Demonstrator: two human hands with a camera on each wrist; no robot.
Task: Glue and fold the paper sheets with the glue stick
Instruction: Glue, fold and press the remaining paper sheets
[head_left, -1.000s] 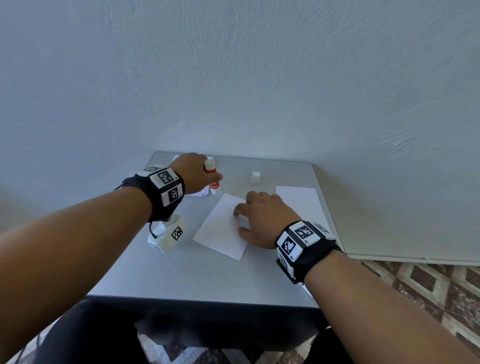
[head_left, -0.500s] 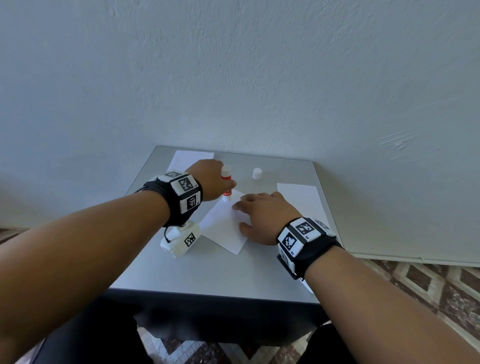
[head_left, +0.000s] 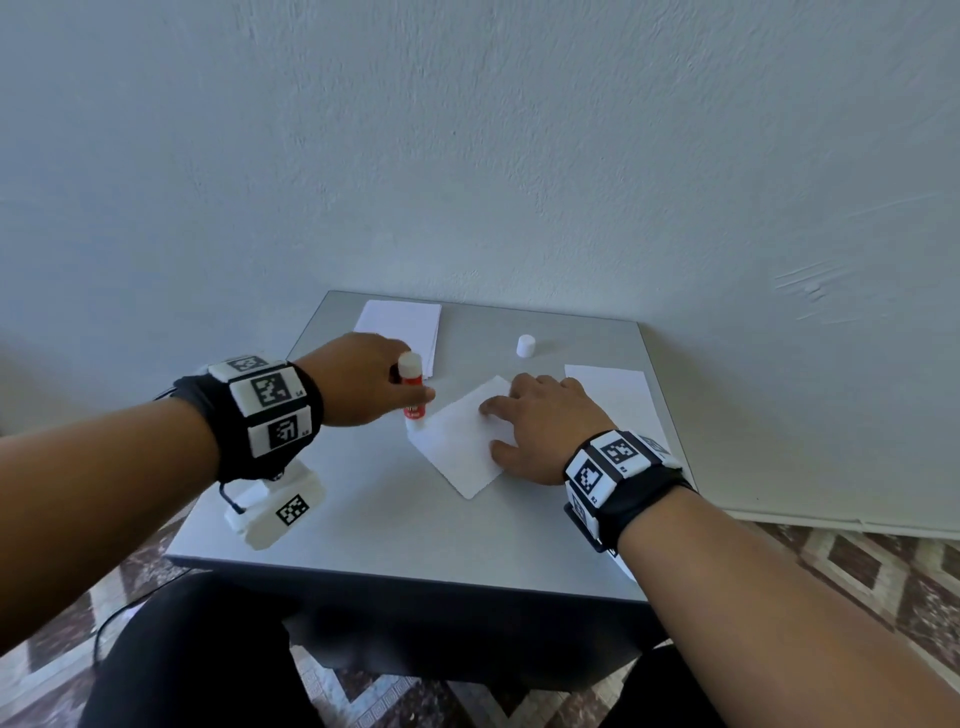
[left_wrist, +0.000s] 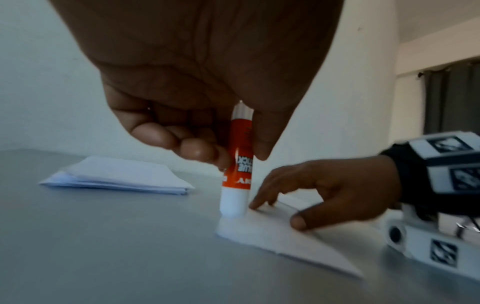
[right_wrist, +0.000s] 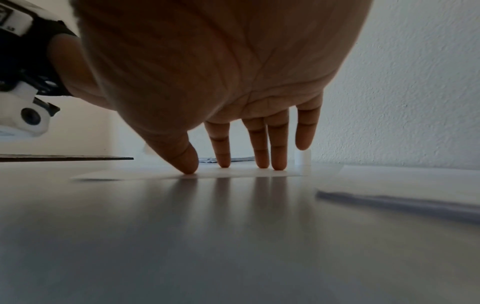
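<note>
The glue stick (head_left: 413, 392) is being held upright, glue end down, at the left corner of a paper sheet (head_left: 462, 441) lying near the middle of the head view; in the left wrist view the glue stick (left_wrist: 237, 164) is seen at the centre of the frame with its white end touching the sheet's (left_wrist: 280, 236) nearest corner. This upright hold is probably being used so that the glue is pressed squarely onto the paper. The left hand (head_left: 358, 379) is curled around the stick, which is being pinched between thumb and fingers (left_wrist: 197, 148).

The sheet is being pinned flat by the right hand (head_left: 540, 426), whose fingers are spread and nearly straight. In the right wrist view the thumb and three fingertips (right_wrist: 224, 162) are being pressed on the sheet (right_wrist: 161, 174), while the little finger is being kept lifted. The pinning is presumably being done so that the light paper is not dragged by the sticky tip.

The stick is red-orange with white ends and printed lettering; the sheet is plain white and set at a slant on the table (head_left: 363, 519).

The stick's white cap (head_left: 525, 345) is being left standing at upper centre of the head view, well apart. A stack of paper (head_left: 400, 327) is lying at the far left, and more sheets (head_left: 618, 389) are lying to the right, beside the right hand.
</note>
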